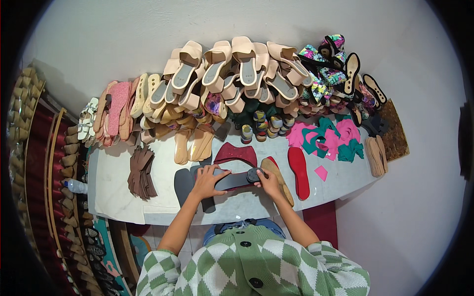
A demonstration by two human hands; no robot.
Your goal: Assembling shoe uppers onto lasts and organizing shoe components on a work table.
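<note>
In front of me lies a dark grey shoe sole (233, 182) with a thick round black heel (255, 175) at its right end and dark red along its near edge. My left hand (208, 182) spans the sole's left part, thumb on the near side and fingers across the far side. My right hand (268, 183) grips the heel end between thumb and fingers. Just beyond the sole is a curved, dark red shoe upper (235, 153). To the right of my right hand lies a tan sole (279, 182), then a bright red insole (299, 175).
Beige heeled sandals (217, 61) pile up along the table's back. Patterned sandals (323, 79) are heaped at the right, above pink and green scraps (326, 135). Brown strips (141, 172) and grey soles (183, 183) lie left. Shelves of shoe forms (69, 163) stand beyond the table's left end.
</note>
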